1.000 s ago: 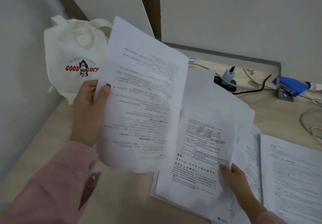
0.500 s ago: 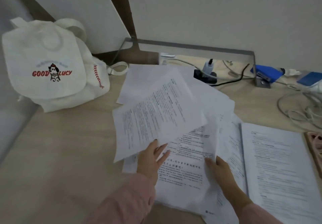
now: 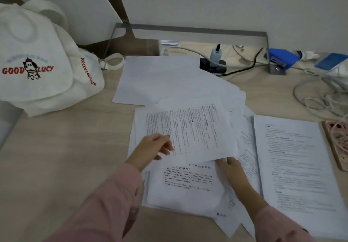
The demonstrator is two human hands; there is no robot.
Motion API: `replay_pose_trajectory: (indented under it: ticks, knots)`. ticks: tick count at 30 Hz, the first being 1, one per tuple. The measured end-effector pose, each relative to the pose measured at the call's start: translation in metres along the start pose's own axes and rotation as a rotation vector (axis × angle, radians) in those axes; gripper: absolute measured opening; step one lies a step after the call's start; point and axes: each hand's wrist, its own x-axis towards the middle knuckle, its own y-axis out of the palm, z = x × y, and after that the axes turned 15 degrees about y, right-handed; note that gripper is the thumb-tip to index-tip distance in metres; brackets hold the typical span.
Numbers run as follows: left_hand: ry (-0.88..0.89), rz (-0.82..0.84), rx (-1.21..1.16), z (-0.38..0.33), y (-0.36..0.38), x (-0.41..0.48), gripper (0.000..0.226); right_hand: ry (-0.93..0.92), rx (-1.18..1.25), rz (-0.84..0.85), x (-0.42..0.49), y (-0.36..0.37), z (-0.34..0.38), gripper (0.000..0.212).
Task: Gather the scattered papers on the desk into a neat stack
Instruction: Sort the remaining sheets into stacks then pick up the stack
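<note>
A loose pile of printed white papers lies on the wooden desk in front of me. On top rests a printed sheet, turned sideways. My left hand pinches that sheet at its near left corner. My right hand holds the pile's right side, its fingertips tucked under the top sheet's near right corner. A blank sheet lies farther back, partly under the pile. A thicker printed stack sits to the right.
A white "GOOD LUCY" cloth bag stands at the back left. Behind the papers are a black power strip with charger, cables, a blue stapler and a metal shelf frame. A pink phone case lies at the right edge.
My left hand brought the lifted printed sheet down from the air, turned it sideways and laid it on the pile. My right hand stayed on the pile's right side.
</note>
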Motion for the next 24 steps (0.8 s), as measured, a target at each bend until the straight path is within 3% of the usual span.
replay_pose_trajectory:
  ticks: [3,6,10,14,17,24]
  knots:
    - [0.217,-0.129,0.342,0.001,-0.011,0.036,0.009,0.019,0.002,0.006,0.0,-0.001,-0.001,0.028]
    - [0.375,-0.083,0.744,0.005,-0.019,0.072,0.031,0.045,0.008,-0.003,0.002,-0.001,-0.003,0.034]
    - [0.336,0.064,1.053,0.0,-0.024,0.107,0.06,0.061,0.044,0.04,0.003,-0.002,-0.004,0.037]
    - [0.247,0.147,1.053,-0.004,-0.023,0.13,0.08,0.063,0.056,0.01,0.003,-0.003,-0.006,0.047]
    - [0.178,0.189,1.058,0.0,-0.022,0.134,0.084,0.083,0.066,0.029,0.002,-0.003,-0.004,0.036]
    - [0.08,0.12,0.994,0.019,-0.033,0.113,0.038,0.155,0.216,0.091,-0.003,-0.007,-0.003,0.025]
